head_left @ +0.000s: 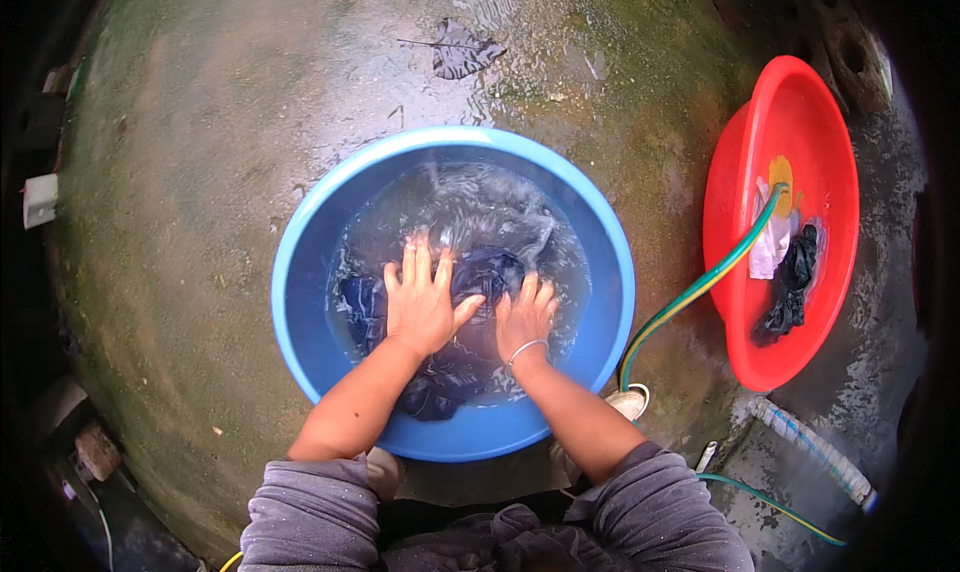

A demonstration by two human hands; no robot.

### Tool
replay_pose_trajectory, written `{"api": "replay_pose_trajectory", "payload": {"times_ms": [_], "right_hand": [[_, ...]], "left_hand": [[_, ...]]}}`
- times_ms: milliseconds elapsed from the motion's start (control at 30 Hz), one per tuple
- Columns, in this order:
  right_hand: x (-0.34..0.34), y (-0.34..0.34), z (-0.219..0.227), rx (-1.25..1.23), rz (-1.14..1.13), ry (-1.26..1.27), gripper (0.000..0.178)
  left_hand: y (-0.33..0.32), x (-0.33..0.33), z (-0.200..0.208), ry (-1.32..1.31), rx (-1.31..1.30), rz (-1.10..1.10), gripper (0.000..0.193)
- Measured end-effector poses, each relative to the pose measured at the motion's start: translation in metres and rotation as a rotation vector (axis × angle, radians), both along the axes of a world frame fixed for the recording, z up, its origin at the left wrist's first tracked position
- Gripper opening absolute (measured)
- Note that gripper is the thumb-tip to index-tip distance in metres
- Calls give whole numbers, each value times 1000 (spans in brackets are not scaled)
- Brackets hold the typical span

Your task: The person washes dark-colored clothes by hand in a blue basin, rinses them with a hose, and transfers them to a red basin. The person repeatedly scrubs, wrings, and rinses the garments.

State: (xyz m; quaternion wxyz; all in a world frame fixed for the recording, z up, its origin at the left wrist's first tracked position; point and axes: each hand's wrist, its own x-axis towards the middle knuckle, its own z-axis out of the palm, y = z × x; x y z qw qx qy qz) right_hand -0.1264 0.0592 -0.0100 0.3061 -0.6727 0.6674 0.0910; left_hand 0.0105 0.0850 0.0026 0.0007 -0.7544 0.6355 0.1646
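A round blue basin [300,357] stands on the wet ground before me, holding murky, rippling water. Dark navy cloth [432,397] lies partly sunk in it; what kind of garment it is cannot be made out. My left hand [422,297] is spread flat over the cloth, its fingertips at the water. To its right, my right hand [525,322] presses down on the same cloth, fingers apart and partly wet. A thin bangle [527,350] circles the right wrist. Neither hand grips the cloth.
At the right a red basin [740,302] sits tilted, with dark cloth [793,277] and a pale pink cloth [768,247] inside. A green and yellow hose [690,294] runs into it. A striped white hose [815,450] lies lower right. A dark leaf [465,54] rests on the concrete.
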Motion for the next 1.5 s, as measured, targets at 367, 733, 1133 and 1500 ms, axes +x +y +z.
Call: {"api": "replay_pose_trajectory", "payload": {"times_ms": [367,733,1133,1500], "right_hand": [[-26,-49,-59,-103,-264,-401,30],[-28,-24,84,321,-153,-1026,61],[-1,61,37,-97,393,-273,58],[30,-55,-20,74,241,-38,22]], "left_hand": [[-94,6,15,436,393,403,64],[44,18,128,702,-61,-589,51],[39,11,18,219,-28,-68,53],[-62,10,-19,254,261,456,32]]}}
